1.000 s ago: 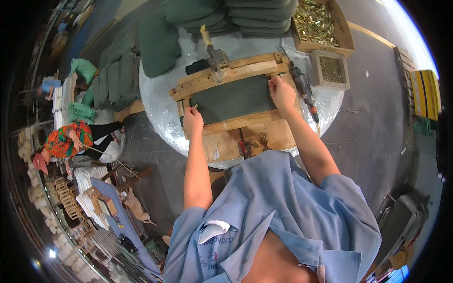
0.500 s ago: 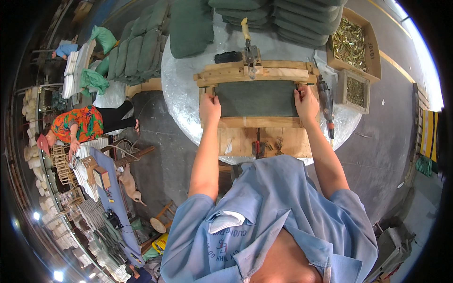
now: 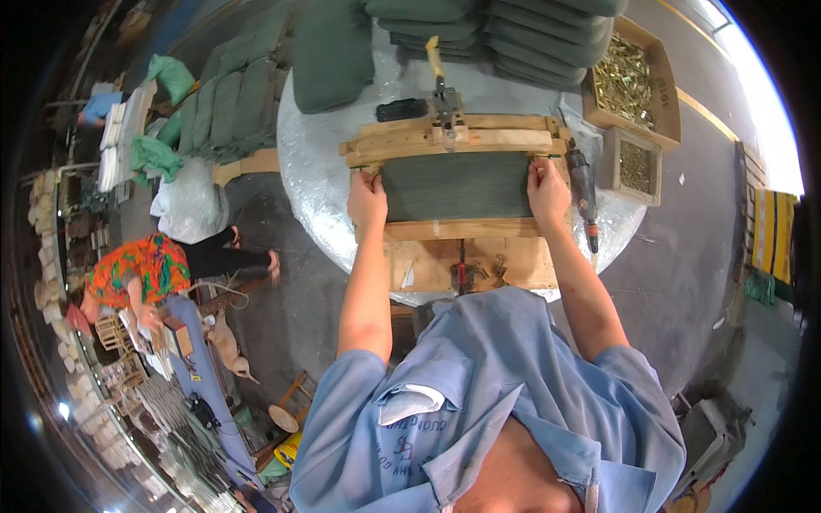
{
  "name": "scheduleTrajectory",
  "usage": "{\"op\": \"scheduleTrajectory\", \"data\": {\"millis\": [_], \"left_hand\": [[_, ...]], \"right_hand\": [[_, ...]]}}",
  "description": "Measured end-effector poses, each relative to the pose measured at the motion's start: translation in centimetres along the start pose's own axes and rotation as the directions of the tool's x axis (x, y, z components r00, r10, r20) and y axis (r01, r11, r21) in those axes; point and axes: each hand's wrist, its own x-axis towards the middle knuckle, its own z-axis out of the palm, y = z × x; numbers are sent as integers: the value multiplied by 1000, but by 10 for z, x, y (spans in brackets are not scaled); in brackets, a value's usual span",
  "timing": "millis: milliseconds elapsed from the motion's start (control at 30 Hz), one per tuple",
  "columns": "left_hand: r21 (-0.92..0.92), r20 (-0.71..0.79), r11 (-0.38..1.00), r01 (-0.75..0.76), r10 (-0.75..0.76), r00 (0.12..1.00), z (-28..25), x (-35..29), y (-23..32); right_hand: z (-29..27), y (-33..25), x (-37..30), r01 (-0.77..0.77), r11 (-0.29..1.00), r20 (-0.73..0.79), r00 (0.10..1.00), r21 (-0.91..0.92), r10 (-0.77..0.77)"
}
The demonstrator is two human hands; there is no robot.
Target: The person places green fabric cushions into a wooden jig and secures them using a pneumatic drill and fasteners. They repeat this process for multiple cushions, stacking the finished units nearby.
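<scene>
A dark green padded panel (image 3: 453, 186) lies in a wooden frame jig (image 3: 486, 227) on the wrapped round table. At the panel's left end, my left hand (image 3: 367, 200) is closed in a pinch, close below a small wooden block on the jig. My right hand (image 3: 549, 197) pinches likewise at the right end, just under a small green-tipped piece (image 3: 547, 156). Whatever the fingertips hold is hidden. A toggle clamp (image 3: 445, 107) with a yellow-wrapped handle stands on the jig's far bar. Beside my right hand lies a power driver (image 3: 584, 192).
Stacked green cushions (image 3: 543, 38) cover the table's far side. A cardboard box (image 3: 671, 94) of brass-coloured hardware and a wooden box (image 3: 634, 167) of small parts sit at right. On the jig's near board are a red-handled tool (image 3: 463, 275) and loose brass pieces. Another person (image 3: 141, 272) works at left.
The whole view has shifted slightly, so the jig appears a little lower and further left. Both hands stay pinched at the panel's ends. The other person's arm and legs have moved.
</scene>
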Motion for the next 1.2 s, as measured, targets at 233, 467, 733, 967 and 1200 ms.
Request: {"op": "scheduleTrajectory", "data": {"millis": [233, 467, 733, 967, 1200], "left_hand": [[-90, -88, 995, -48, 40, 995, 1, -1, -3], [-172, -85, 985, -10, -4, 996, 1, -3, 0], [-197, -92, 969, -150, 134, 987, -5, -7, 4], [-448, -142, 774, -447, 432, 891, 12, -82, 67], [-582, 800, 674, 455, 374, 469, -8, -199, 169]], "right_hand": [[-15, 4, 11, -243, 926, 167, 965, 291, 200], [-57, 54, 3, -102, 988, -261, 963, -118, 68], [-53, 104, 17, -252, 921, 41, 960, -297, 276], [-101, 99, 16, -420, 905, 307, 855, -60, 417], [-195, 26, -133, -359, 851, 243, 928, 383, 282]]}}
